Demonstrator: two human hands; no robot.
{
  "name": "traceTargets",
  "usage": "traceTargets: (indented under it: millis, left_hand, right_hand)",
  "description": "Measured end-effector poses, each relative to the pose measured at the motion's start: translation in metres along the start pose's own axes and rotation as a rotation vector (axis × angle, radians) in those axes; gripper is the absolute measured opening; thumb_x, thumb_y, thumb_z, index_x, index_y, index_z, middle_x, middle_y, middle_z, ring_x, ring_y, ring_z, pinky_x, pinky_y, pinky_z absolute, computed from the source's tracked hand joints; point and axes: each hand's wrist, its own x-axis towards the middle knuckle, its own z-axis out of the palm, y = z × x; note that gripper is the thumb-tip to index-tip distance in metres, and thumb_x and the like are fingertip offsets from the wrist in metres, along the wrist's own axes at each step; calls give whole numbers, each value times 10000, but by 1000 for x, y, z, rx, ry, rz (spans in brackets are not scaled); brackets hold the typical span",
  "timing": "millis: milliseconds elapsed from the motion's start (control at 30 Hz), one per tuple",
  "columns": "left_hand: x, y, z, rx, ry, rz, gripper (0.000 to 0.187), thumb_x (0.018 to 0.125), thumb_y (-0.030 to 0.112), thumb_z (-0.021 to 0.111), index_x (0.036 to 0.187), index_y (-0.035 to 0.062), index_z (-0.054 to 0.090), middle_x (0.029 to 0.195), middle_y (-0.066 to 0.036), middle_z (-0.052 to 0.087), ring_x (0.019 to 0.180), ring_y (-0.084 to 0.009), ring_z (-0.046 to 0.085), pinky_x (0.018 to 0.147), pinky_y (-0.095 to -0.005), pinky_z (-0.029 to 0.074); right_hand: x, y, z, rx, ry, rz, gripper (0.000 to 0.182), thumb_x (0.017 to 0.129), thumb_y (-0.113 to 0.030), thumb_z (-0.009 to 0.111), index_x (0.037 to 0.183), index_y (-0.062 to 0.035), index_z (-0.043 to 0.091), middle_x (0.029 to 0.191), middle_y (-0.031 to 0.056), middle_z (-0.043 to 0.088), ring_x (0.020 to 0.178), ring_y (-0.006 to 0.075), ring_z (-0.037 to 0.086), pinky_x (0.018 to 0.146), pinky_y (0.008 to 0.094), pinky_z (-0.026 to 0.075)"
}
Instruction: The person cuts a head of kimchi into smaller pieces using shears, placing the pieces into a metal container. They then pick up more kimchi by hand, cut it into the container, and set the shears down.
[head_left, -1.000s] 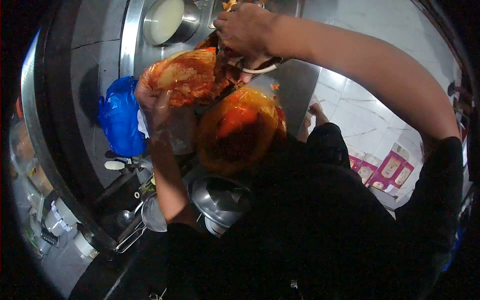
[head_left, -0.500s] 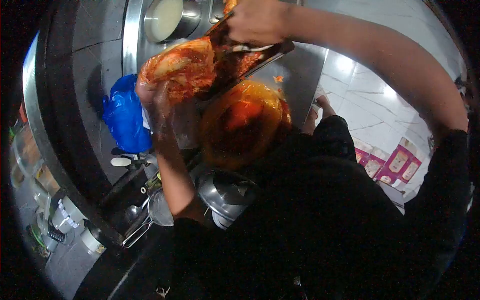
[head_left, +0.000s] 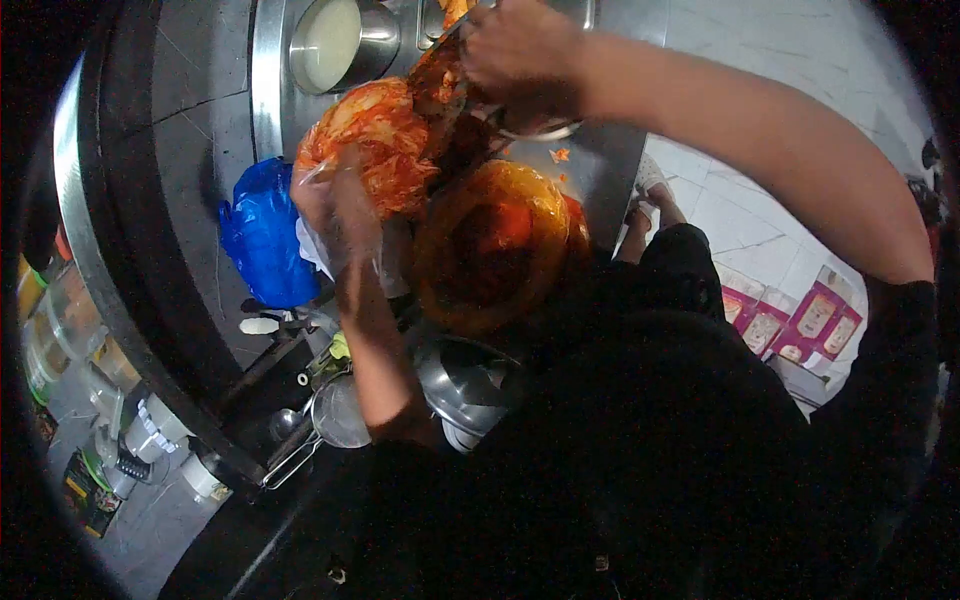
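Just past the tub [head_left: 547,205], our left hand [head_left: 335,200] grips the kimchi [head_left: 387,130], likely steadying it for our right hand [head_left: 522,58], which curls farther beyond the tub, its hold hidden from us.

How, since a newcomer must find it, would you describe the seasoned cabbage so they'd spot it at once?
Start from the steel counter across the top of the view. Over its left part, the left hand holds the cabbage, a leafy clump coated in orange-red seasoning. Its red, leafy surface sets it apart from the blue plastic bag to its lower left.
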Motion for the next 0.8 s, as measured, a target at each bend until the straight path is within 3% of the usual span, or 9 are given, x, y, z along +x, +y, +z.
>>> traceTargets:
  millis: [100,200,300,367,433,500,600,700,800]
  left_hand:
    - [1,-9,12,-150,63,-65,316,915,3,618,1224,-61,600,1105,-165,706,940,-249,720,833,-359,601]
    - [1,-8,12,-219,22,-57,311,911,17,624,1212,-57,606,1097,-171,707,919,-251,728,787,-355,616]
    - [-10,3,18,-109,-5,-12,375,940,51,613,1287,-78,555,1118,-203,692,901,-288,726,775,-385,626]
    - [-3,-16,16,-208,5,-139,384,946,84,617,1286,-82,552,1132,-204,685,922,-290,723,799,-392,623]
    - [-3,-19,22,-263,6,-179,359,923,70,602,1250,-76,575,1106,-193,693,918,-280,725,785,-384,623]
    - [-13,-7,31,-266,16,-132,320,870,8,570,1179,-59,623,1039,-169,716,889,-257,732,733,-359,626]
    - [-1,-11,16,-172,71,-191,303,869,21,576,1149,-81,627,1040,-168,710,867,-251,726,755,-352,609]
    - [4,-22,-13,-313,-208,20,362,920,147,611,1199,-81,584,1101,-155,675,945,-268,687,844,-373,582]
    - [18,-22,-21,-221,5,-170,416,900,151,584,1237,-90,558,1141,-182,662,986,-292,686,879,-391,576]
  right_hand:
    - [12,-24,27,27,206,130,160,814,-268,649,813,-118,705,878,123,658,852,295,680,713,390,529]
    - [9,-24,30,183,86,65,184,772,-282,686,830,-115,736,927,108,658,928,266,670,719,361,526]
    - [3,-22,30,234,154,83,185,762,-281,691,799,-107,739,886,87,687,896,244,675,706,351,518]
    - [14,-25,51,90,465,88,178,769,-274,688,769,-103,738,820,85,706,827,244,698,677,358,529]
    - [17,-26,66,12,600,98,182,776,-272,686,746,-99,735,793,84,714,799,244,706,675,364,534]
    - [17,-29,67,16,571,102,196,785,-276,683,728,-94,730,802,85,712,810,244,699,700,370,534]
    - [9,-18,54,321,122,26,193,797,-286,681,754,-107,738,867,90,706,891,238,684,731,360,540]
    - [5,-6,58,259,290,-46,157,793,-252,674,739,-121,739,834,88,719,860,254,709,698,360,554]
    - [5,23,60,255,112,54,332,913,-336,621,1000,-45,757,1106,187,715,1061,303,682,823,461,557]
